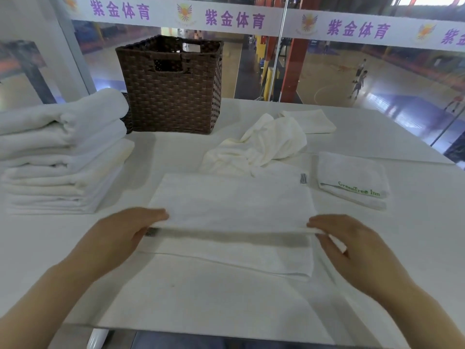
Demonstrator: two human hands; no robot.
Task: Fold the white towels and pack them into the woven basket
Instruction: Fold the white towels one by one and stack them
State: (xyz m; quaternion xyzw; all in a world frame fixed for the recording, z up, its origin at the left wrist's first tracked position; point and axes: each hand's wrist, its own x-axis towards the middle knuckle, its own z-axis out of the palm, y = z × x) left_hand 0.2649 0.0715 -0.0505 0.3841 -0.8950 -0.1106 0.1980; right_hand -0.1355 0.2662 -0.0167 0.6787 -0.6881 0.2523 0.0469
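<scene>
A white towel (pixel 231 200) lies spread in front of me on the white table (pixel 407 248), its upper layer raised a little off the lower one. My left hand (pixel 120 238) pinches the raised layer's near left corner. My right hand (pixel 352 245) pinches its near right corner. The dark brown woven basket (pixel 171 96) stands at the back of the table, left of centre, apart from both hands. Its inside is hidden from here.
A stack of folded white towels (pixel 63 152) sits at the left beside the basket. A crumpled towel (pixel 259 147) lies behind the spread one. A small folded towel with green lettering (pixel 352 180) rests at the right, and another flat one (pixel 309 122) farther back.
</scene>
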